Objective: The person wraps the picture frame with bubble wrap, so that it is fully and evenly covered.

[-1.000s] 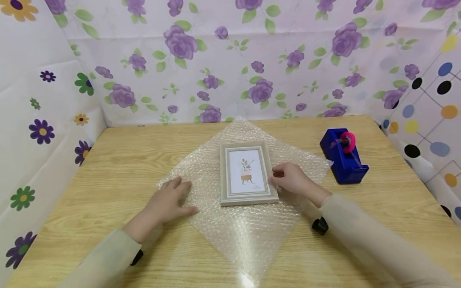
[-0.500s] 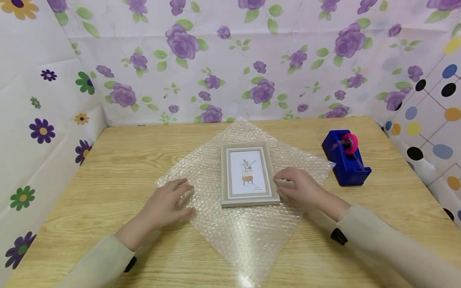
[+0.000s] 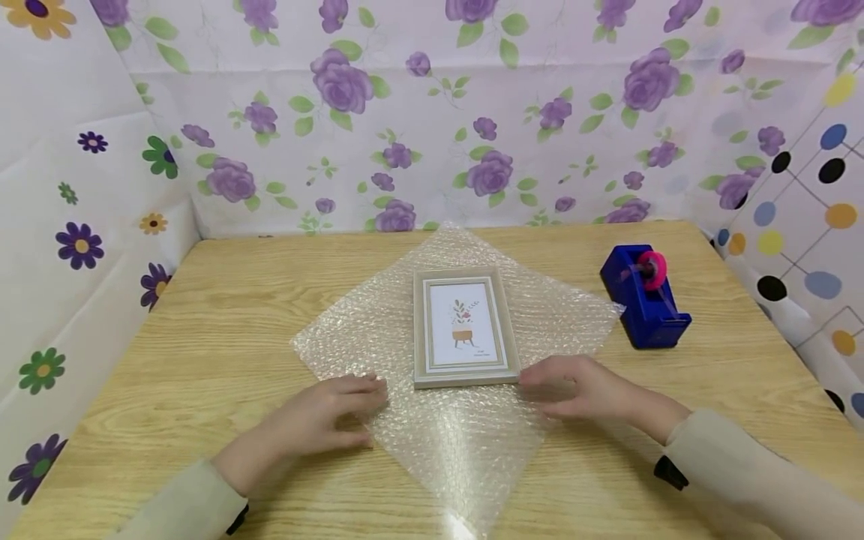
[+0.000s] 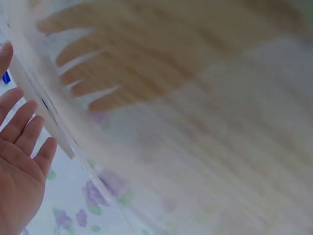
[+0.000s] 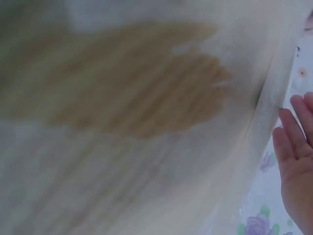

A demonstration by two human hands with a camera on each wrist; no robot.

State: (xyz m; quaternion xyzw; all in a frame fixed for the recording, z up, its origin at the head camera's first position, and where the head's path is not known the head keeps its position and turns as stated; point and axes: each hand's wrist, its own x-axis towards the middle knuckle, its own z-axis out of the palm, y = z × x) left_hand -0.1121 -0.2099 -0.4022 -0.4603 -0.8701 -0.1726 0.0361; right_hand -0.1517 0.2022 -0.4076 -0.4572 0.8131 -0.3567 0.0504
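Observation:
In the head view a picture frame [image 3: 464, 326] with a pale border and a potted-plant print lies face up on a sheet of bubble wrap [image 3: 358, 322]. The sheet is turned like a diamond on the table. My left hand [image 3: 324, 416] is over the sheet's lower left edge, its fingers loosely extended and holding nothing. By the frame's lower right corner is my right hand [image 3: 583, 386], fingers extended; whether the fingertips touch the corner or the wrap is unclear. Both wrist views show relaxed fingers, the left hand [image 4: 22, 166] and the right hand [image 5: 299, 166], beside blurred reflections.
A blue tape dispenser [image 3: 651, 307] with a pink-cored roll stands at the right, touching or almost touching the wrap's right corner. Beneath everything is a wood-grain table [image 3: 236, 300]. Flowered cloth [image 3: 270, 150] hangs behind it, with patterned cloth at both sides.
My right hand has let go of the frame's right side and moved down toward its lower corner. My left hand has moved down and slightly right along the wrap's edge. The frame stays in place.

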